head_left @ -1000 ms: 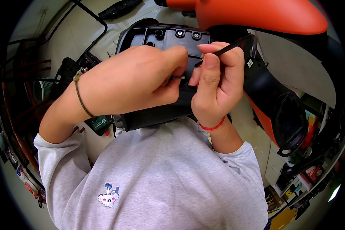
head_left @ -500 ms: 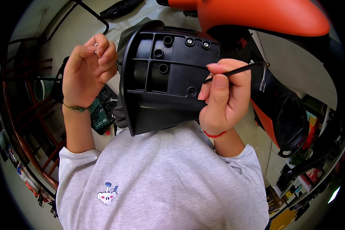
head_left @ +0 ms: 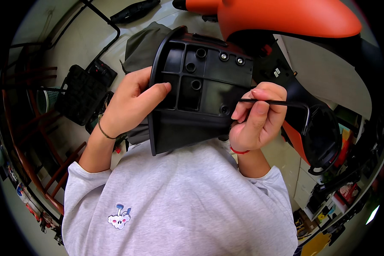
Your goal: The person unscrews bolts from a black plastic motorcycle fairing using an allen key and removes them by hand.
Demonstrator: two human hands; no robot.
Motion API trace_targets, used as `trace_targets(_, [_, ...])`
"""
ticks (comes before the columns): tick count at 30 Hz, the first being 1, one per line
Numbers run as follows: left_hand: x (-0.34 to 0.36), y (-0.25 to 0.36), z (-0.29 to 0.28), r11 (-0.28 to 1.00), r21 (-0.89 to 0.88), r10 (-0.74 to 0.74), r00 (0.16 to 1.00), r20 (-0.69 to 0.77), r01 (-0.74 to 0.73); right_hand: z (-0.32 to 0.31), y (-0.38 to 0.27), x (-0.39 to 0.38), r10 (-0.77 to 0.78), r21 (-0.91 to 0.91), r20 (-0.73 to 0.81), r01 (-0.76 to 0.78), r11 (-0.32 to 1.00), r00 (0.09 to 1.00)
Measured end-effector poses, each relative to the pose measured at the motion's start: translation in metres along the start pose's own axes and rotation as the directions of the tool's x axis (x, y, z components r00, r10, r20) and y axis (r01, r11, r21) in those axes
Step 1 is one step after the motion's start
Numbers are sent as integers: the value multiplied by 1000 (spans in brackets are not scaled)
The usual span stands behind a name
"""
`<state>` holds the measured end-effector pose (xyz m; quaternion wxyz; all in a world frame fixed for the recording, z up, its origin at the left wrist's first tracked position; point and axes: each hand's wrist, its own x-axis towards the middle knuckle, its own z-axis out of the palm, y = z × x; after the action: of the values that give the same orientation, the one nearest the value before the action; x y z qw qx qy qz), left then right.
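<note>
Close to gry shirt (head_left: 175, 196) front: blk plastic housing (head_left: 219, 87) sitting ribbed side up, hands working apart.
L hand (head_left: 130, 104) clamping its L rim, thumb lying over recess; R hand (head_left: 260, 117) pinching blk hex key (head_left: 294, 103) nr R edge.

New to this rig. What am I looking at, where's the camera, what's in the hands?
There's no robot: these are a person's bare hands. The view comes from the left of two fisheye cameras worn on the head, looking down, so straight edges bend near the rim.

The left hand grips the left edge of a black plastic housing, thumb on the near face. Two silver screws sit near its top right. The right hand holds an L-shaped hex key; I can't tell if its tip touches the housing.

Around them: an open black case at left and a glossy orange shell at upper right.
</note>
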<state>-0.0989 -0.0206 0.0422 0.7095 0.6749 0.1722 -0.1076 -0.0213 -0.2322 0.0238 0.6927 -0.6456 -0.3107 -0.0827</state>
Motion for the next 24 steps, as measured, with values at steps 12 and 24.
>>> trace_targets(12, [8,-5,12,938,225,290,953,-91,-264,1,34,22,-232,-139,-136,214,967,963])
trace_targets(24, [1,-62,28,764,518,374,918,130,-385,-19,31,-18,48,-47,-219,-60,997,975])
